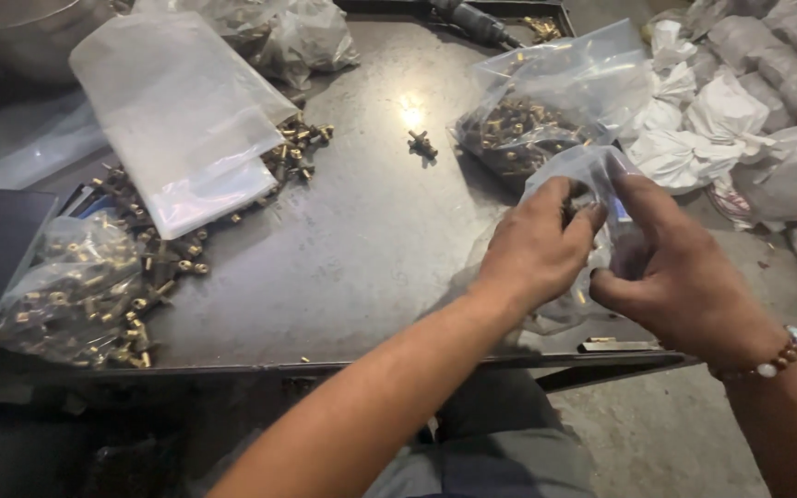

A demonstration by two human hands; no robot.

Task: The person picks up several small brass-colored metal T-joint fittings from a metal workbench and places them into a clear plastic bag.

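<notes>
Both my hands hold one clear plastic bag [578,171] over the right front part of a dark metal table [362,240]. My left hand [537,244] pinches the bag's mouth from the left, and my right hand [671,272], with a bead bracelet at the wrist, grips it from the right. Small brass parts show dimly inside the bag, mostly hidden by my fingers. Just behind it lies another clear bag [546,106] filled with small brass fittings.
A loose heap of brass fittings [154,240] lies at the left, partly under an empty clear bag [182,111]. A filled bag [71,290] sits at the front left. A single fitting [422,143] lies mid-table. White sacks [740,120] pile up on the floor at right.
</notes>
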